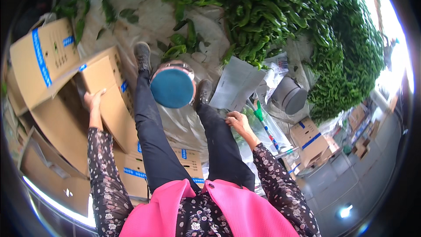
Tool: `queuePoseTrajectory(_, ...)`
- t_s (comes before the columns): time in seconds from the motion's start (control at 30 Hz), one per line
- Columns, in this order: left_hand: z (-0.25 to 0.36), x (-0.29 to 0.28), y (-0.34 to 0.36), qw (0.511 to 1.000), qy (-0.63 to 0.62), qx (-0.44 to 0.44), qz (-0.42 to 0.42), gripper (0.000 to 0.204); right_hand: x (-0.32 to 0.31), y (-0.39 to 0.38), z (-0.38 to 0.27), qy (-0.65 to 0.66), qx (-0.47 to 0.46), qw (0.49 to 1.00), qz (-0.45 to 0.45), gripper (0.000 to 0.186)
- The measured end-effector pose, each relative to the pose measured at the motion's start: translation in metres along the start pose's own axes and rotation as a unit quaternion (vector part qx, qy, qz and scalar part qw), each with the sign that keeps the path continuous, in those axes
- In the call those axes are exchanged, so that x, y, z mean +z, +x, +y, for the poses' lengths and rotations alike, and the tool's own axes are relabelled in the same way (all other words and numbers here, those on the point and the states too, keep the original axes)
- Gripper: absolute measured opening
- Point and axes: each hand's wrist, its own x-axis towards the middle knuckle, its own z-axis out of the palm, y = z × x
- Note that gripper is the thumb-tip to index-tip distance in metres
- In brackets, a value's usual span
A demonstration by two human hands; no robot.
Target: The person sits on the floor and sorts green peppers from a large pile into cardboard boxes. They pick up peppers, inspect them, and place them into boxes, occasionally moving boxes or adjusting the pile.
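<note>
My left hand point(94, 101) grips the edge of a brown cardboard box point(113, 103) with blue printing. The thumb lies on the outside of the panel and the fingers go behind it, where they are partly hidden. Beside my right knee is my right hand point(240, 125), its fingers curled in together. Whatever is between those fingertips, if anything, is too small to tell. A white paper sheet point(239, 83) lies just beyond that hand. Between my feet stands a round stool point(173, 87) with a blue top.
Long green peppers point(280, 8) are heaped across the far side on pale plastic sheeting point(153, 17). More cardboard boxes point(44, 57) stand at the left. On the right are a grey round stool point(289, 96), a green-tipped stick point(265, 125) and another box point(309, 136).
</note>
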Motion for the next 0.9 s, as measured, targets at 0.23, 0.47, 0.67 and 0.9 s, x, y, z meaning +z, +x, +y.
queuePoseTrajectory(0.23, 0.067, -0.002, 0.054, 0.981, -0.132, 0.095, -0.11, 0.035, 0.045, 0.007, -0.017, 0.153, 0.059, 0.986, 0.028, 0.031)
queuePoseTrajectory(0.47, 0.133, 0.002, 0.044, 0.973, -0.039, 0.188, -0.127, 0.033, 0.027, -0.031, -0.044, 0.152, 0.081, 0.978, 0.115, 0.027)
queuePoseTrajectory(0.67, 0.201, 0.029, 0.016, 0.955, 0.039, 0.273, -0.108, 0.036, -0.003, 0.029, -0.002, 0.071, 0.061, 0.993, 0.073, 0.027)
queuePoseTrajectory(0.9, 0.204, 0.056, 0.019, 0.953, 0.018, 0.298, -0.047, 0.037, -0.045, 0.14, 0.029, -0.119, -0.028, 0.978, 0.17, 0.033)
